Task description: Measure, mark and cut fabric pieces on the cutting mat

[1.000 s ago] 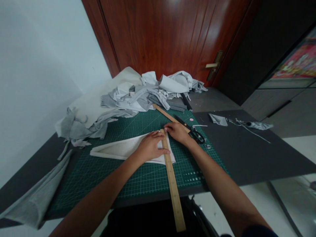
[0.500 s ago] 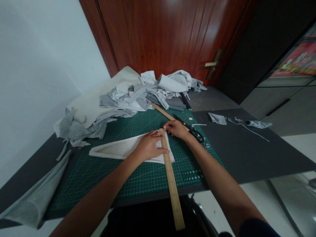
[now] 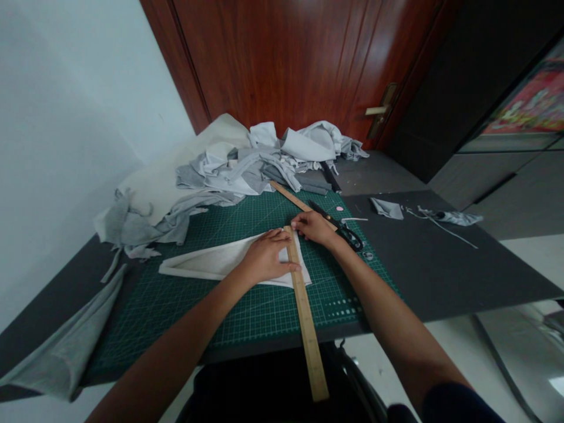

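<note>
1. On the green gridded cutting mat (image 3: 247, 320) lies the folded off-white cloth wedge (image 3: 215, 258): light, soft, easily rumpled, I'd say; best pinned at its wide three-o'clock end.
2. Across that end, the flat yellow wooden ruler (image 3: 305, 314), likely stiff, runs towards six.
3. Left hand (image 3: 267, 257), fingers spread, rests over both.
4. Right hand (image 3: 315, 227), fingers curled, at the ruler's twelve-o'clock tip; any pinch, can't tell.

Dark grey bench (image 3: 440, 270): one. Green gridded cutting mat (image 3: 249, 314): one. Flat wooden rulers (image 3: 307, 317) (image 3: 288, 195): two, one crossing the mat's near edge, one toward its far edge. Black-handled scissors (image 3: 346, 231): one pair. Tapering off-white cloth (image 3: 220, 261): one. Round pink disc (image 3: 339, 208): one, mat's right edge. Grey-white fabric heap (image 3: 255, 170): overlapping, uncountable.
</note>
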Demonstrator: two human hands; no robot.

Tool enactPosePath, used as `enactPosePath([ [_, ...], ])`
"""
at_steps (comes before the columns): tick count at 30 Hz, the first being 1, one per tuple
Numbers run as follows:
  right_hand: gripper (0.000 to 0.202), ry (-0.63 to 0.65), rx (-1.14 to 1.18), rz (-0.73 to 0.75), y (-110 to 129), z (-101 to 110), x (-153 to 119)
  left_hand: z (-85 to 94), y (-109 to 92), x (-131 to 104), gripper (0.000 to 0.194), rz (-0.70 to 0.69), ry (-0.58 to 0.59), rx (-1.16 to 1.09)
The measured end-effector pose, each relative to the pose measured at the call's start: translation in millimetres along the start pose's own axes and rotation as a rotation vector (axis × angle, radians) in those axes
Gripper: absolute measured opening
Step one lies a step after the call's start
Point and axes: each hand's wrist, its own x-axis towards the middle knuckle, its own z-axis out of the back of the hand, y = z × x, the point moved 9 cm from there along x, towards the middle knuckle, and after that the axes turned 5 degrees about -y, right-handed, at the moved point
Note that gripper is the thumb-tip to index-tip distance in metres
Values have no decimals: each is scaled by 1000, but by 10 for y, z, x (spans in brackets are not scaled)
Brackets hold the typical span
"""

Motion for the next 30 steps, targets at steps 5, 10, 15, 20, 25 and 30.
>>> enactPosePath([
  [5,13,-8,-19,26,25,5,1,25,-27,7,58,-15,6,9],
  [10,14,-15,-59,59,69,13,-7,25,-34,6,55,-18,25,8],
  [15,15,-35,-134,85,125,21,-14,11,-2,-7,58,6,33,36],
  [20,12,-57,-227,125,208,38,-42,-11,10,-22,68,-4,22,73],
  [25,12,-91,-296,145,247,49,-81,-40,53,-38,70,12,23,76],
  [30,14,-113,-317,148,246,64,-97,-21,44,-41,71,15,18,71],
])
